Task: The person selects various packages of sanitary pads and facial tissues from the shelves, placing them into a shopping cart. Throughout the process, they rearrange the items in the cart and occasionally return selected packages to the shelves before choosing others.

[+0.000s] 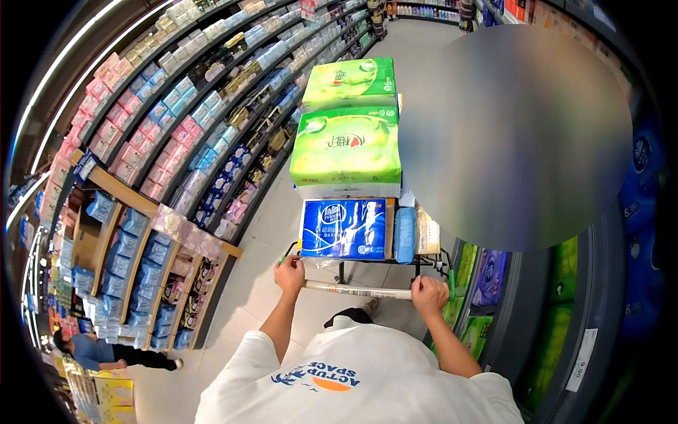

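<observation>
Both my hands grip the pale handle bar (357, 290) of a shopping cart. My left hand (289, 274) is closed around its left end, and my right hand (430, 295) wraps the right end. Just beyond the bar, a blue tissue pack (344, 229) lies on the cart's load. Beside it are a light-blue pack (405, 234) and a beige pack (426, 231). Farther forward sit two big green tissue packs, the nearer one (346, 148) and the farther one (350, 83). The cart's basket is mostly hidden under the packs.
Curved shelves (191, 92) of small packs line the left side, with a wooden display stand (152, 268) nearer. A person (106, 351) stands at the lower left. Shelves of green packs (558, 346) run close along the right. A large blurred patch covers the upper right.
</observation>
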Motion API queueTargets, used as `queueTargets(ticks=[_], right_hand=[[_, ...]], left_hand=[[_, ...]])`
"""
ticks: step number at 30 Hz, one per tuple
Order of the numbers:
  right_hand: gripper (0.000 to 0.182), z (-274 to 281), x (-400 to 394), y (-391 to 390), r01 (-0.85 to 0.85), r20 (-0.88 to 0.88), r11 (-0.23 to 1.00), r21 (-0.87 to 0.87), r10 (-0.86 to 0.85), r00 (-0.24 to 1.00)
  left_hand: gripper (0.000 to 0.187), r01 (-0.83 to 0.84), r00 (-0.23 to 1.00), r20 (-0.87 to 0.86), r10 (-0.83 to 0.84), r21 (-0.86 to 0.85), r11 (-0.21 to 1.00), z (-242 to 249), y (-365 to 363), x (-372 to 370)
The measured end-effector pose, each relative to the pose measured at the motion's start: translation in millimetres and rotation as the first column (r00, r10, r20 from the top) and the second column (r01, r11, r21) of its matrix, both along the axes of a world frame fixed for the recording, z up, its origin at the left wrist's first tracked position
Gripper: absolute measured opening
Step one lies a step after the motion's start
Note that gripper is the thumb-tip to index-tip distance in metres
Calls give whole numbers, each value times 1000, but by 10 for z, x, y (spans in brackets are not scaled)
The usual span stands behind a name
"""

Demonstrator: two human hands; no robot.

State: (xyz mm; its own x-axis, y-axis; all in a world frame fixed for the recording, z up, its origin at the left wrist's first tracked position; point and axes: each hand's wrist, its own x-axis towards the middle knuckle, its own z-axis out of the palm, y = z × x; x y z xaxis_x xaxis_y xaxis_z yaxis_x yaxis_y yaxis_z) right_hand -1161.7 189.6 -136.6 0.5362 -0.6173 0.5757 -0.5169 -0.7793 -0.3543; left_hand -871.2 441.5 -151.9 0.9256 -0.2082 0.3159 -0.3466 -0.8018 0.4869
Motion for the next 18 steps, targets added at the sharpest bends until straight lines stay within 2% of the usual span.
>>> queueTargets(ticks=[1, 2, 3, 4, 5, 6, 8, 9, 10, 11, 12, 13, 14, 15, 16, 17, 18], right_hand=[[27, 48, 0, 18, 18, 26, 989, 146, -22, 999], [28, 105, 30, 25, 35, 51, 957, 288, -51, 997], [24, 254, 87, 47, 169, -11, 814, 556, -196, 980], [24, 305, 179, -21, 181, -14, 822, 540, -206, 978], [21, 360, 319, -117, 65, 142, 777, 626, -195, 971], [20, 435, 474, -206, -67, 295, 723, 688, -194, 936], [25, 744, 875, -377, -151, 374, 846, 511, -60, 926], [33, 918, 1095, -445, -167, 394, 835, 524, -65, 917], [42, 1059, 1295, -495, -183, 413, 822, 539, -68, 908], [42, 1130, 1475, -549, -174, 411, 828, 533, -73, 908], [49, 1177, 1655, -614, -210, 468, 789, 578, -109, 877], [57, 1250, 1803, -648, -248, 522, 748, 616, -151, 839], [57, 1311, 1897, -661, -235, 527, 757, 610, -165, 834], [61, 1416, 1960, -642, -294, 540, 668, 683, -190, 820], [64, 1504, 1999, -608, -352, 550, 570, 742, -219, 806], [65, 1570, 2027, -568, -381, 559, 533, 756, -222, 799], [65, 1566, 2062, -540, -362, 560, 550, 753, -244, 792]], left_hand=[[14, -41, 990, -138, 26, -103, 994, 36, 13, 60], [14, -31, 990, -143, 13, -120, 992, 85, 9, 166], [16, -61, 974, -225, -11, -310, 949, 172, -4, 259], [19, -105, 953, -300, -52, -485, 868, 311, -58, 336], [28, -54, 949, -294, -115, -510, 858, 468, -137, 455], [30, -12, 932, -303, -199, -575, 818, 733, -256, 532], [36, 77, 875, -285, -392, -717, 693, 1039, -553, 760], [41, 119, 833, -250, -493, -790, 602, 1132, -709, 887], [45, 170, 818, -238, -524, -770, 615, 1312, -853, 942], [49, 221, 801, -226, -554, -749, 625, 1453, -977, 980], [49, 255, 770, -198, -606, -776, 577, 1478, -1098, 1047], [50, 369, 773, -133, -620, -701, 610, 1447, -1201, 1143], [51, 474, 765, -70, -640, -611, 634, 1410, -1299, 1229], [51, 493, 749, -63, -660, -613, 618, 1477, -1360, 1227], [52, 431, 705, -152, -693, -684, 588, 1584, -1380, 1169], [53, 360, 645, -237, -727, -745, 562, 1661, -1385, 1135], [53, 377, 621, -233, -749, -749, 545, 1662, -1393, 1128]])
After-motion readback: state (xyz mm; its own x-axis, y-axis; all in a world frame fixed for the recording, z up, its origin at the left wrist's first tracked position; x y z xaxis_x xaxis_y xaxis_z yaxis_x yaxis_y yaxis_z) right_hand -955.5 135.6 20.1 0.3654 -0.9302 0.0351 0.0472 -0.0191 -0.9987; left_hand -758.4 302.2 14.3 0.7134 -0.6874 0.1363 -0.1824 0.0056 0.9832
